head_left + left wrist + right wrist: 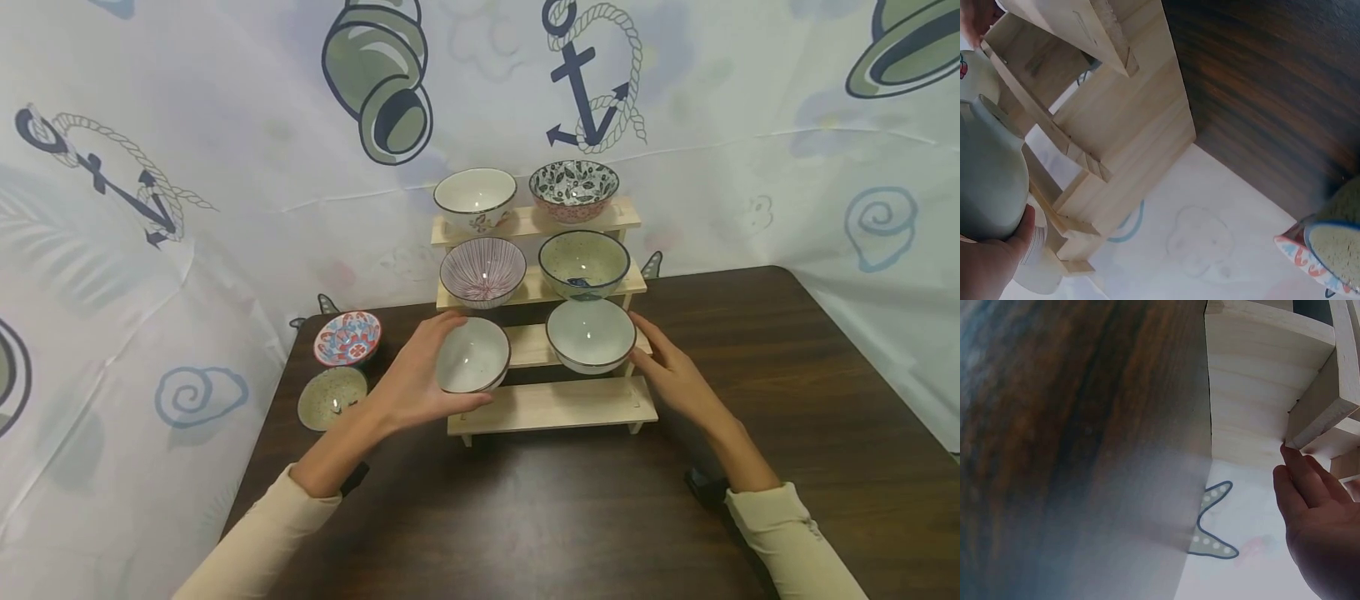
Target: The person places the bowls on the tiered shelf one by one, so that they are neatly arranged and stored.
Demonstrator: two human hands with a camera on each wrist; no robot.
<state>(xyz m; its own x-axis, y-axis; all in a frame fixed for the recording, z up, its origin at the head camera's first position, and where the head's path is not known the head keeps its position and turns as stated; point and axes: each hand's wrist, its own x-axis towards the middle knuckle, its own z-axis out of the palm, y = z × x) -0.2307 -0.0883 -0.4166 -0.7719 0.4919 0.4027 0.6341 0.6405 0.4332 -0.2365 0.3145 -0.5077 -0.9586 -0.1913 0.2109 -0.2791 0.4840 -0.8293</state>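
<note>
My left hand (412,379) grips a white bowl (473,356) with a dark rim, fingers at its far side and thumb at its near side. In the left wrist view this bowl (991,178) looks pale from outside, above the wooden stand, the thumb against it. A second white bowl (591,333) sits at the right on the stand's second step from the front. Beside it is my right hand (675,375), fingers extended. In the right wrist view the fingertips of the right hand (1316,512) touch the end of a wooden step (1322,403).
The tiered wooden stand (555,406) carries a striped bowl (483,271), a speckled green bowl (584,262), a floral white bowl (475,198) and a leaf-patterned bowl (573,190). At the left of the dark table (525,517) are a red-blue bowl (347,337) and a speckled bowl (330,398).
</note>
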